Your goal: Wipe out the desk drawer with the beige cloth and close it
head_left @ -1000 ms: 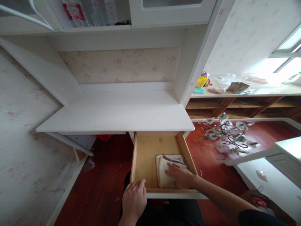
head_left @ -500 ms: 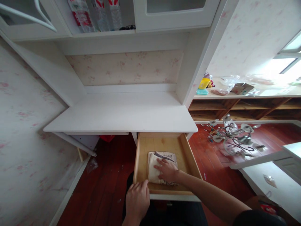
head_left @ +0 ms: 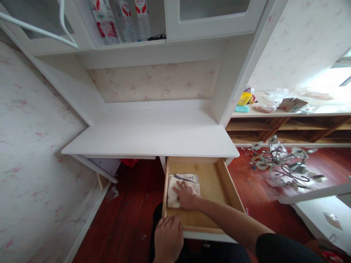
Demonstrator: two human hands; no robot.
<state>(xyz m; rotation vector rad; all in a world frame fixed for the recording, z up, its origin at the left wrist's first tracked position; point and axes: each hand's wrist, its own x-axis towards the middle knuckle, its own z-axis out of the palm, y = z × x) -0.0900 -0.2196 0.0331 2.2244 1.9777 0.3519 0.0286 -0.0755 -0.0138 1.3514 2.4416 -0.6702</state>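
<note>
A folded cream cloth (head_left: 173, 193) with a dark printed band lies inside the pulled-out wooden drawer (head_left: 214, 182), against its left side. My right hand (head_left: 187, 195) rests flat on the cloth with its fingers spread. At the drawer's front left corner, my left hand (head_left: 168, 233) is closed over the edge, fingers curled round it. The drawer hangs out below the white desk top (head_left: 153, 133), and its wooden floor shows to the right of the cloth.
Plastic bottles (head_left: 126, 22) stand in the open cabinet above the desk. A metal chandelier (head_left: 287, 164) lies on the red floor at right, before a low shelf unit (head_left: 274, 126) with a cardboard box (head_left: 292, 105) on top. White furniture (head_left: 320, 215) stands at lower right.
My right hand has slid the cloth left and toward the back of the drawer, up to the left side. My left hand keeps its grip on the drawer's corner. The view has shifted slightly.
</note>
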